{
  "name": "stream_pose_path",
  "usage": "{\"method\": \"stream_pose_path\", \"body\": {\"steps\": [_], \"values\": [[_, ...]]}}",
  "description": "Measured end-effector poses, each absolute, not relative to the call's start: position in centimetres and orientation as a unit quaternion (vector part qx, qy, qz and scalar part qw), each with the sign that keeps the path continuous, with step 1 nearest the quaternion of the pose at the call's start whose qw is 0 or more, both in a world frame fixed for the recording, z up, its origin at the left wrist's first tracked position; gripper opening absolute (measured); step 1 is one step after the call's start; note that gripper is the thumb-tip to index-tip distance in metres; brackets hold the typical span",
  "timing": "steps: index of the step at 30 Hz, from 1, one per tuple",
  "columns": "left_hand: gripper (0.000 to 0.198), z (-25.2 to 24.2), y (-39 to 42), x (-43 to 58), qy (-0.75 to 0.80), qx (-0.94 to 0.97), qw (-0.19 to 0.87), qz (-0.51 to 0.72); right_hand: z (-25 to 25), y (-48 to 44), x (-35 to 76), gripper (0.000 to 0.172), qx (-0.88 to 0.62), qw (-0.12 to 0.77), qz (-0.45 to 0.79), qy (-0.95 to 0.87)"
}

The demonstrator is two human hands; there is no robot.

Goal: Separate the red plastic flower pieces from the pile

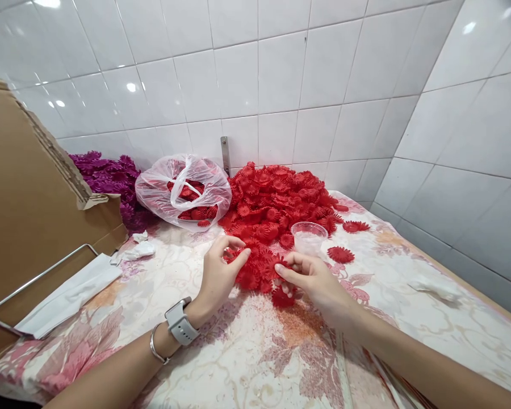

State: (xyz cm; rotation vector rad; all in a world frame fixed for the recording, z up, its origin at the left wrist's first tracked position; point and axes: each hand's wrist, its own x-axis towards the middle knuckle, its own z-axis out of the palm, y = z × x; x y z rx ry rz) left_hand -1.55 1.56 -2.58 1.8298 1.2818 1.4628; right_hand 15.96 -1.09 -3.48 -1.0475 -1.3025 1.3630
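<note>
Red fabric flowers [255, 267] with fringed petals lie in a small heap between my hands. My left hand [221, 264] reaches over the heap's left side, its thumb and forefinger curved with a small gap at the tips. Nothing shows held between them. On the heap's right, my right hand [304, 272] pinches a red flower [281, 262] between thumb and fingers. Another red flower [283, 297] sits just below those fingers. Close behind the right hand stands a clear plastic cup [309, 237]; its contents are hard to make out.
A large pile of red flowers [281, 196] rests against the tiled wall. Left of it are a plastic bag [183, 193] of red flowers and purple flowers [111, 182]. A cardboard box [38, 216] stands at left. Loose red flowers [340, 254] lie on the floral tablecloth [238, 363].
</note>
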Motion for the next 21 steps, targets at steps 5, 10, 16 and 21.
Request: {"method": "stream_pose_path", "body": {"steps": [5,10,16,21], "values": [[0.010,-2.4,0.3,-0.8,0.374,0.773,0.249,0.449,-3.7,-1.1,16.0,0.035,-0.432,0.480,0.546,-0.534],[0.011,-2.4,-0.1,-0.6,0.335,0.798,0.309,0.396,-3.5,-1.3,15.8,0.042,-0.418,0.480,0.547,-0.544],[0.012,-2.7,-0.1,-0.8,0.363,0.780,0.299,0.414,-3.1,-1.3,15.7,0.032,-0.405,0.425,0.568,-0.577],[0.013,-2.6,-0.1,-0.9,0.392,0.777,0.276,0.407,-3.0,-1.3,15.8,0.026,-0.411,0.410,0.576,-0.575]]}}
